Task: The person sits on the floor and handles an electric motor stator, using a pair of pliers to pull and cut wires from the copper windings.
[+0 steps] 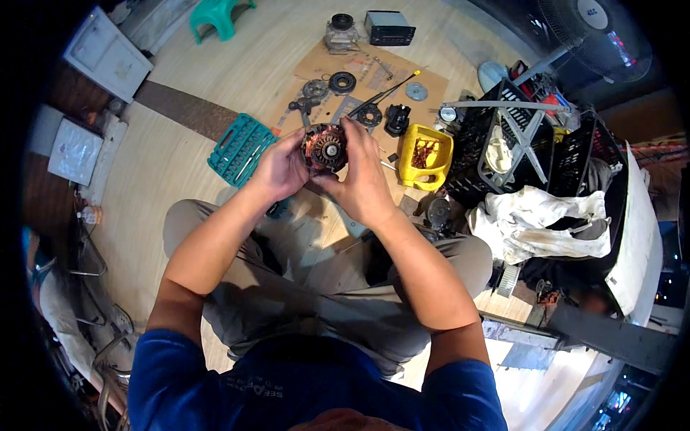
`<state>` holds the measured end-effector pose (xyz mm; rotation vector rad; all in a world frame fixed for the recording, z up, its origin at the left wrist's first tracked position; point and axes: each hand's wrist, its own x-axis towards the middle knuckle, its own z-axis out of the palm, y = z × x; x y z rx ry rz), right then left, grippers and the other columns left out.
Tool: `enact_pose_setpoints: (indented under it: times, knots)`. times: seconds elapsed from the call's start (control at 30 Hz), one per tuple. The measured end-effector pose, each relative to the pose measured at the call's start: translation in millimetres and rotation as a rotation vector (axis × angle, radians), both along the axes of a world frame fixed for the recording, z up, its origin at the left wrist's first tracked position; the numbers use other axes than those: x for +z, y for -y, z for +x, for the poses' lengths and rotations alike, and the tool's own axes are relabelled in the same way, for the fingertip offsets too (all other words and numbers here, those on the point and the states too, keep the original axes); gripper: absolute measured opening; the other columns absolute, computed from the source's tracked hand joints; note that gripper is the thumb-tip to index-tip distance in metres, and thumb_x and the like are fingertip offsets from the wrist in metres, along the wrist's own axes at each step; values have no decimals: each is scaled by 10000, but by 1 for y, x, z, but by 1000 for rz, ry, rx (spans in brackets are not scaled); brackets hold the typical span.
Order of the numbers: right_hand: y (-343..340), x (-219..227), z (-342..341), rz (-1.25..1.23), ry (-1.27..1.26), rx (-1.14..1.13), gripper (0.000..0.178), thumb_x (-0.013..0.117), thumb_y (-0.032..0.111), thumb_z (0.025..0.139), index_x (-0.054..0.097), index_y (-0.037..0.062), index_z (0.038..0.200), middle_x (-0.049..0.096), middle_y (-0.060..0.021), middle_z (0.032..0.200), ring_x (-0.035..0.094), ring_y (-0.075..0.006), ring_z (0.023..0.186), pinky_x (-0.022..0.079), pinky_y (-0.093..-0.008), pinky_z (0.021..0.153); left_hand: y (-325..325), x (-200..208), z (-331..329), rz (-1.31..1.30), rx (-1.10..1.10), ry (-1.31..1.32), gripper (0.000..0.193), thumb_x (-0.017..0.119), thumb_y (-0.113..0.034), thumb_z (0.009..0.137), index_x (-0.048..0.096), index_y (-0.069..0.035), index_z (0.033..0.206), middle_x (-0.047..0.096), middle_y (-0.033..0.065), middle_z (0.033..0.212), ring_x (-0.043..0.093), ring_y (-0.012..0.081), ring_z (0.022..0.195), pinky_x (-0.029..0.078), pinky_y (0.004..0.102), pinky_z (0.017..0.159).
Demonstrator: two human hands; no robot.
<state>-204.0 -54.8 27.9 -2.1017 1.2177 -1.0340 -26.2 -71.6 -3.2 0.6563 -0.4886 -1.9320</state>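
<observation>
- The left hand (282, 167) and right hand (365, 178) grasp a round copper-wound part (325, 147) between them, raised above the floor in front of the crossed legs.
- Pale wood-look floor (205, 79) spreads around; a cardboard sheet (435, 81) beyond the hands bears loose dark parts (342, 83).
- A teal tool case (241, 152) lies open to the left.
- To the right are a yellow container (407, 156), black crates (463, 159) and white cloth (535, 221).
- A green stool (215, 20) and a fan (592, 16) stand toward the far edges.

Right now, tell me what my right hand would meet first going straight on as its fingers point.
Probably the near end of the yellow-tipped black rod, though your right hand may pass above it; depth is unclear.
</observation>
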Motion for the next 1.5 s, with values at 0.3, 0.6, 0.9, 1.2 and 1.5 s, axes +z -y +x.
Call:
enact_pose_setpoints:
  times: [0.3,0.6,0.9,1.2,1.5]
  knots:
    - [4,-17,6,33,-30,-48,809,790,131,696,352,-43,1354,416,-297,1334,427,-449,1234,369,-459,1047,7,-16,6,48,13,-89,415,379,-281,992,483,-18,1295,587,160,1250,588,302,1140,476,470,984]
    - [3,-10,17,72,-8,-44,797,798,116,693,379,-50,1351,457,-267,1343,453,-415,1250,382,-430,1055,6,-22,19,-67,-84,-195,486,348,-331,992,475,10,1313,564,185,1292,551,312,1184,405,484,1045]
    - [4,-12,18,113,57,-8,837,823,89,664,370,-42,1357,485,-260,1287,486,-415,1193,415,-421,1013,1,-16,23,-108,-98,-138,533,287,-353,992,433,16,1347,549,203,1308,539,334,1202,413,497,1034]
    - [11,-17,6,159,111,14,828,828,68,650,402,-37,1352,497,-268,1317,473,-392,1255,394,-406,1047,-4,-4,17,-115,-46,-135,416,323,-278,1018,445,-18,1319,571,149,1270,590,283,1131,514,492,903]
    - [11,-8,6,108,82,45,863,828,58,644,382,-31,1378,445,-260,1391,446,-374,1297,386,-393,1066,0,-6,19,-120,-84,-189,439,305,-289,1034,437,0,1336,548,152,1311,557,278,1191,455,487,1005]
